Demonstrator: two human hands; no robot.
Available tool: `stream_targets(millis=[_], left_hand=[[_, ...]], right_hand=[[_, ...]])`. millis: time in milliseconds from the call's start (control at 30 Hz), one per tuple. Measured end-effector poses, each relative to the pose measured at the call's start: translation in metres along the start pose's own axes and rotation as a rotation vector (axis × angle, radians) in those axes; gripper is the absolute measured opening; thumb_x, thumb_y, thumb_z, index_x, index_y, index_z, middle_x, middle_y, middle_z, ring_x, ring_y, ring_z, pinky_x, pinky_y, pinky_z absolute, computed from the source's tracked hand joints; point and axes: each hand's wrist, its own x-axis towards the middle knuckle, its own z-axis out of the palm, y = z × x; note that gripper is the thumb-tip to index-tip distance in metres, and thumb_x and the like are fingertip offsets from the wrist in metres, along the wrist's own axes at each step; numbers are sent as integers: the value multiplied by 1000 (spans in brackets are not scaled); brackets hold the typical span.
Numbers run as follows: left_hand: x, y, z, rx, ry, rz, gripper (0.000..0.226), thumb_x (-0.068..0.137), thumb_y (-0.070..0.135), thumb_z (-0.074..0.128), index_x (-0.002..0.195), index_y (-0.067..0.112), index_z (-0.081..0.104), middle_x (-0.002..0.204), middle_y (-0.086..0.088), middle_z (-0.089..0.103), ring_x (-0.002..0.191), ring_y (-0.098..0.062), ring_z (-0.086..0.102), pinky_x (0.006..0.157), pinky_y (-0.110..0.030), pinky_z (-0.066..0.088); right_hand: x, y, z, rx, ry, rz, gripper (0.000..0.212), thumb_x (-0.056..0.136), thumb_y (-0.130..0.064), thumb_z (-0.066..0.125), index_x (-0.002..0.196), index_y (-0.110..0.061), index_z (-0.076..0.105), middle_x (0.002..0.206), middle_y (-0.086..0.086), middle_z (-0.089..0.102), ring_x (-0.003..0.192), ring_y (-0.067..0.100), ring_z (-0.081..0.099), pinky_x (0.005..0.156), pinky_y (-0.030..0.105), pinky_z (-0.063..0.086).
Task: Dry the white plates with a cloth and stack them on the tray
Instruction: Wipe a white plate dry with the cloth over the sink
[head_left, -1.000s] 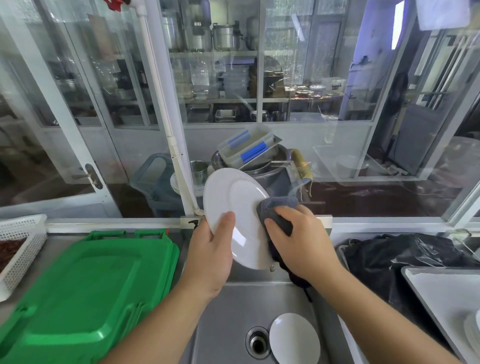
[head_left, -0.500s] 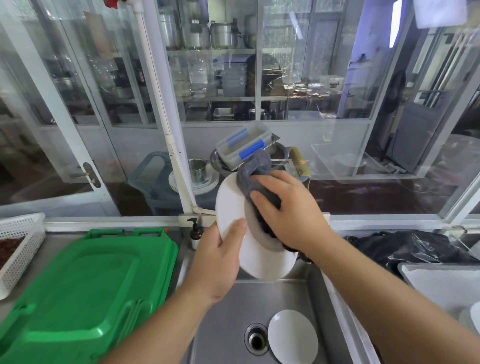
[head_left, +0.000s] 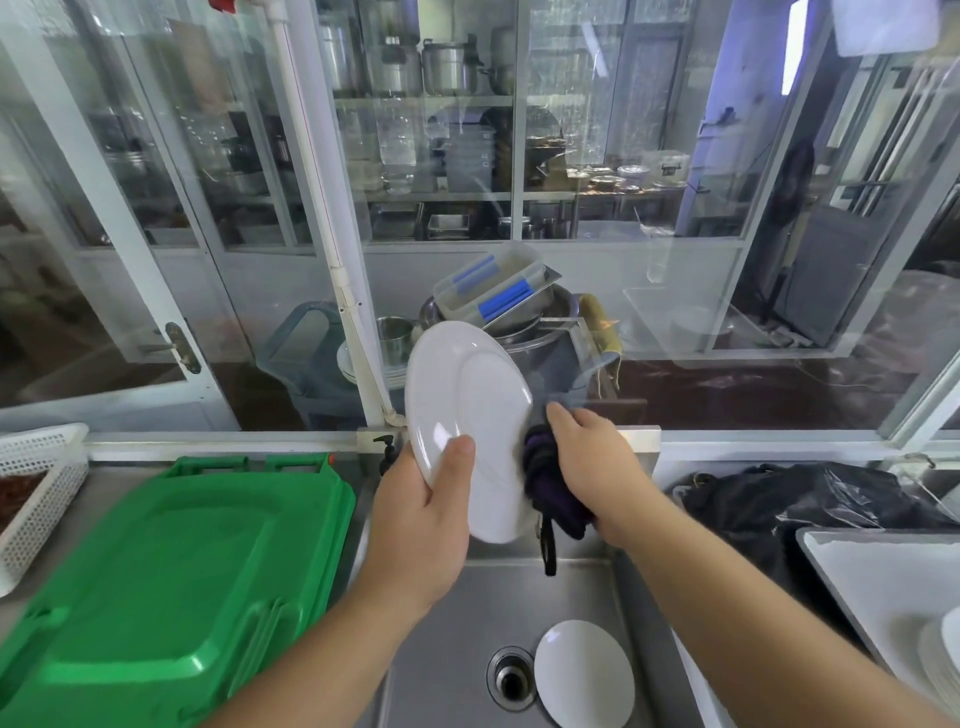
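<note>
My left hand (head_left: 426, 514) grips the lower left rim of a white plate (head_left: 472, 410), held tilted on edge above the steel sink (head_left: 457, 623). My right hand (head_left: 592, 462) clutches a dark bunched cloth (head_left: 550, 488) against the plate's right edge and back. A second white plate (head_left: 584, 673) lies in the sink beside the drain (head_left: 511, 678). A white tray (head_left: 878, 577) sits at the right with stacked white plates (head_left: 943, 660) at its near corner.
A stack of green lids (head_left: 171, 582) covers the counter on the left, with a white basket (head_left: 36, 483) beyond it. A black plastic bag (head_left: 789, 499) lies behind the tray. A soap pump (head_left: 385, 453) stands by the glass partition.
The cloth has slid from the plate's upper front face down to its right edge and back. The plate's face now shows bare, and the plate has tipped more upright.
</note>
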Motion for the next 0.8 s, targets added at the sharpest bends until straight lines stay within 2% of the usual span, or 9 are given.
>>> stream_targets(millis=[100, 167, 267, 333, 433, 467, 600, 700, 800], left_hand=[[4, -7, -2, 102, -30, 16, 43, 86, 71, 50, 103, 38, 71, 98, 25, 75, 92, 1, 71, 71, -14, 54], [6, -8, -1, 230, -75, 75, 33, 89, 68, 47, 100, 43, 65, 96, 33, 72, 89, 6, 69, 68, -9, 51], [10, -8, -4, 422, -164, 197, 21, 92, 63, 45, 91, 46, 57, 88, 33, 70, 85, 9, 66, 60, -5, 45], [13, -9, -9, 535, -248, 254, 28, 94, 62, 43, 107, 41, 57, 79, 15, 70, 80, 2, 64, 56, -10, 43], [17, -6, -10, 689, -400, 380, 28, 99, 53, 39, 124, 44, 47, 77, 11, 62, 74, -7, 61, 55, -21, 38], [18, -3, -10, 719, -444, 405, 31, 102, 48, 41, 132, 45, 45, 82, 9, 65, 73, -13, 62, 59, -28, 42], [24, 1, -20, 805, -551, 407, 46, 104, 32, 54, 139, 53, 32, 95, 5, 71, 83, -29, 68, 67, -42, 52], [25, 3, -21, 917, -584, 421, 56, 107, 35, 50, 155, 49, 25, 111, -4, 73, 92, -40, 69, 68, -45, 51], [29, 3, -18, 1195, -604, 624, 68, 108, 35, 46, 168, 32, 14, 154, 0, 56, 110, -35, 72, 75, -47, 60]], right_hand=[[-6, 6, 6, -52, -86, 50, 37, 104, -49, 43, 99, -21, 66, 96, 5, 71, 90, 27, 68, 80, 41, 59], [-11, 8, 8, -23, -179, 110, 34, 104, -46, 46, 97, -21, 68, 95, 9, 72, 91, 30, 69, 73, 37, 58], [-15, 8, 6, 153, -295, 181, 30, 103, -34, 54, 95, -20, 79, 98, 16, 78, 100, 41, 74, 89, 53, 63], [-17, 5, 1, 367, -358, 244, 25, 100, -24, 61, 103, -9, 80, 105, 26, 77, 101, 49, 74, 86, 60, 63], [-18, 1, -6, 529, -402, 276, 27, 101, -14, 60, 114, 5, 74, 104, 29, 76, 83, 45, 76, 70, 52, 63], [-18, 0, -8, 561, -411, 277, 28, 100, -13, 59, 114, 7, 72, 101, 29, 76, 79, 43, 75, 67, 50, 62], [-17, -9, -19, 686, -418, 259, 30, 96, -11, 57, 114, 10, 69, 103, 32, 73, 82, 47, 74, 74, 57, 64], [-10, -7, -29, 813, -393, 299, 46, 103, -34, 59, 113, 9, 70, 108, 32, 74, 87, 48, 76, 74, 60, 63], [-6, 2, -37, 870, -455, 305, 83, 88, -69, 70, 120, 7, 74, 121, 31, 72, 105, 48, 74, 79, 59, 63]])
